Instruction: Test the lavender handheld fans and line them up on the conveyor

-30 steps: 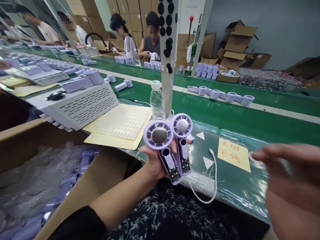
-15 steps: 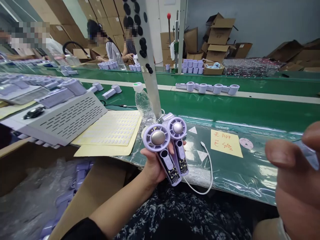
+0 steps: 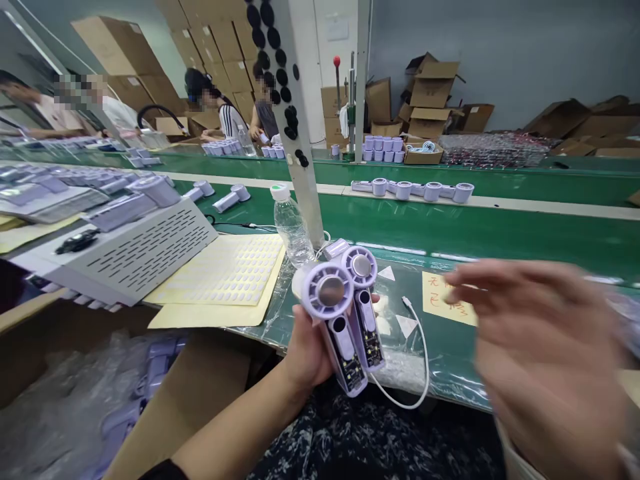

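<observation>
Two purple handheld fans are held side by side above the table's front edge, the nearer fan [image 3: 327,291] overlapping the farther fan [image 3: 361,267]. Their handles show bare circuit boards with small yellow parts. My left hand [image 3: 307,347] is wrapped round both handles from the left. On the right, my right hand [image 3: 545,347] is raised over the table, blurred by motion, and covers part of a yellow note [image 3: 435,300] with red writing. Its fingers point left, and whether it holds anything cannot be made out. A white cable [image 3: 425,347] lies between the hands.
A clear bottle [image 3: 291,227] stands beside a metal post [image 3: 300,133]. Left of it lie a sticker sheet [image 3: 240,267] and a vented metal box [image 3: 150,253]. More fans [image 3: 433,191] rest on the strip beyond. An open carton [image 3: 200,373] is at lower left. People sit opposite.
My right hand has moved left from the right edge, to over the yellow note. The two fans in my left hand have shifted slightly right and down in the view, which has tilted a little.
</observation>
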The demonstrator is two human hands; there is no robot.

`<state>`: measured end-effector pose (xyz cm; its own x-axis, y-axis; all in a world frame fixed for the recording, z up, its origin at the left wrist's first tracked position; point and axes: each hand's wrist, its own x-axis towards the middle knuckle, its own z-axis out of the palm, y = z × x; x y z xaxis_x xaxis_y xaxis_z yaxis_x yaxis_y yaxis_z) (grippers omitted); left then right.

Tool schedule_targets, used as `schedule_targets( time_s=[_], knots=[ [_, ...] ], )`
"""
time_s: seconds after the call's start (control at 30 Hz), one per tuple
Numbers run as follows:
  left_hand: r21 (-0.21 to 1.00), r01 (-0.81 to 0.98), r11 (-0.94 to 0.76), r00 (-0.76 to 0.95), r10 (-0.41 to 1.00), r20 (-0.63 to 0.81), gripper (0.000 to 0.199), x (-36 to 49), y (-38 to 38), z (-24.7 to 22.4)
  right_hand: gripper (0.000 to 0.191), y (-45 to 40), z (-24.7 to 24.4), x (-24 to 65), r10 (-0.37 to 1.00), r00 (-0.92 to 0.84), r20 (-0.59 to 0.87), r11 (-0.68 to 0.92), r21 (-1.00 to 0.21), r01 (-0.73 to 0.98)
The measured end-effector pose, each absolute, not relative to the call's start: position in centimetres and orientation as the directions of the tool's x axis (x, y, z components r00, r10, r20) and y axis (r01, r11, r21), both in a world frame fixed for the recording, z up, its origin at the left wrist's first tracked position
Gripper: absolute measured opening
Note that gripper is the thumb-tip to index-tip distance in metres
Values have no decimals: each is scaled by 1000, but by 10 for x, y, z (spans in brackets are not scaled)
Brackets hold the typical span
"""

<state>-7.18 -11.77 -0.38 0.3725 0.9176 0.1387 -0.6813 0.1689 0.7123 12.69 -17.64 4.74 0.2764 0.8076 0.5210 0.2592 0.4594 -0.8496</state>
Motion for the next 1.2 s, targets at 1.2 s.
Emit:
schedule_targets(
  time_s=[1.2],
  knots=[
    [822, -432, 371, 664, 747, 12, 44, -77, -122, -17, 40, -177, -21, 108, 991, 42, -129, -88, -850, -520]
  ],
)
